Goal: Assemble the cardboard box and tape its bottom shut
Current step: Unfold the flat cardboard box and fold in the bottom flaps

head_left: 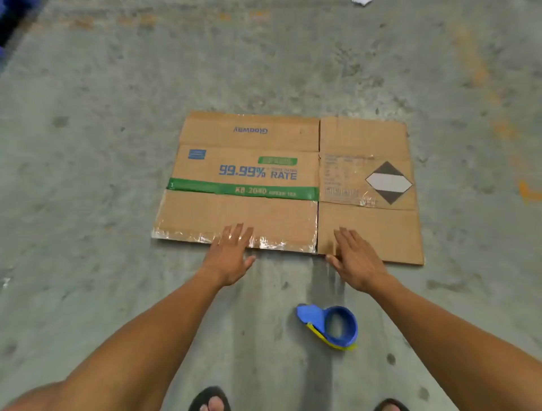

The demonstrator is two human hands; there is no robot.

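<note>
Though printed w/ green band, cardboard box flat, unassembled on floor.

A flattened cardboard box lies on the concrete floor. The left hand and right hand, fingers spread, reach its 6 o'clock edge. A blue tape dispenser sits at 5 o'clock, apart from the box.

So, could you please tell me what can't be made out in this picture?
- Head view: small print beside the diamond label on the flat cardboard box is blurred.
- White scrap is cut off by the top edge.
- Left hand and right hand hide the box's near edge.
</note>
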